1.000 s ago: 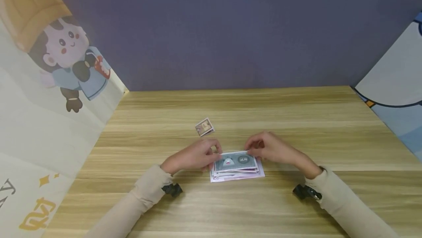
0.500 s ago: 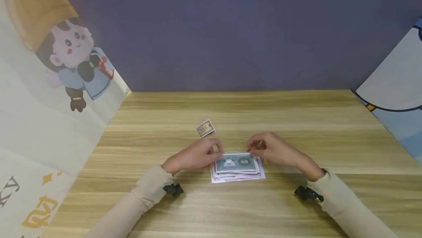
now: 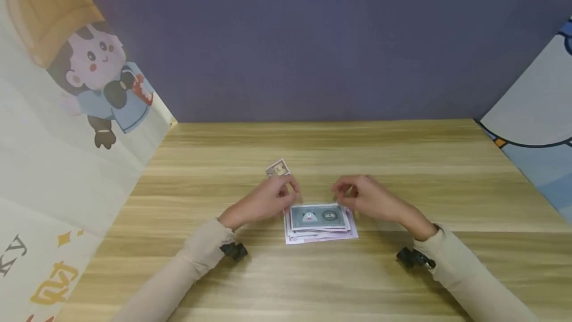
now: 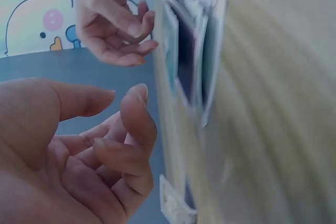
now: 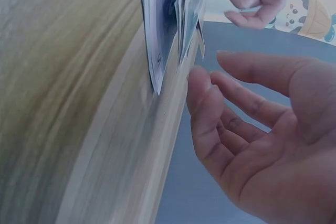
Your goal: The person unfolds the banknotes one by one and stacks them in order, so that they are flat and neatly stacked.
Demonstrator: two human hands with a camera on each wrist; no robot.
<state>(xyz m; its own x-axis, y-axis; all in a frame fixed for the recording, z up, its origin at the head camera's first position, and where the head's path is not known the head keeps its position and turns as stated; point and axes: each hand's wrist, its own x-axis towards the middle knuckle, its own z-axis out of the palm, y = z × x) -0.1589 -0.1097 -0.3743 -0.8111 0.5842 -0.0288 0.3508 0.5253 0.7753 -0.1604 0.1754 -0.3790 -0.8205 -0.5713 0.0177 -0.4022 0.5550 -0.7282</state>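
A stack of play banknotes (image 3: 318,217) lies on the table, a grey-blue one with a white figure on top and a larger pale purple one at the bottom. Just beyond its left corner hovers my left hand (image 3: 268,197), fingers bent loosely, with a gap between thumb and forefinger in the left wrist view. A small folded brown note (image 3: 278,167), partly covered by that hand, lies behind the stack. My right hand (image 3: 371,198) hangs by the stack's right far corner. In the right wrist view its thumb stands apart from the bent fingers (image 5: 205,129), which hold nothing.
The wood-grain table (image 3: 402,153) ends at a dark blue-grey wall panel (image 3: 321,44). Cartoon-printed panels flank it, the left one (image 3: 49,163) pale with a figure in an orange hat. A dark wrist camera sits on each sleeve.
Both hands have come away from the stack's far corners. The left hand has moved slightly away from me, now overlapping the small folded note. The stack looks unmoved.
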